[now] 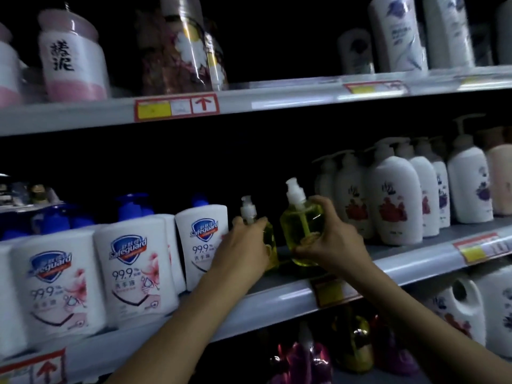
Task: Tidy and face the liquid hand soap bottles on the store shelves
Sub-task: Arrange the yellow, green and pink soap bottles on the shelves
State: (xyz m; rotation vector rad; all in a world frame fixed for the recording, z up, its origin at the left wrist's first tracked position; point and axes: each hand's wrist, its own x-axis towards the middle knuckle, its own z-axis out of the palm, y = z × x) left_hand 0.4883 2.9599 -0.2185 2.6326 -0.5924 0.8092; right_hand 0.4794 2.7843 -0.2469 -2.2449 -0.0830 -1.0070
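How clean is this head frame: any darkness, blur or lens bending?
Head view: dim, shelf backs lost to black. Head view: motion blur smears the clear top-shelf bottle and price tags, though Safeguard labels read. Head view: left hand on the left yellow bottle and right hand round the right yellow bottle look sharp; the middle shelf edge runs slanted, slightly bowed.

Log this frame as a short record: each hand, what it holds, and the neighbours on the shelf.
left hand: grips left yellow pump bottle below its pump
right hand: holds right yellow pump bottle, fingers round its body
place: middle shelf, in the gap between two white groups
left of gap: Safeguard bottles, blue pumps, labels facing out
right of gap: floral pump bottles
right bottle lifted: cannot tell
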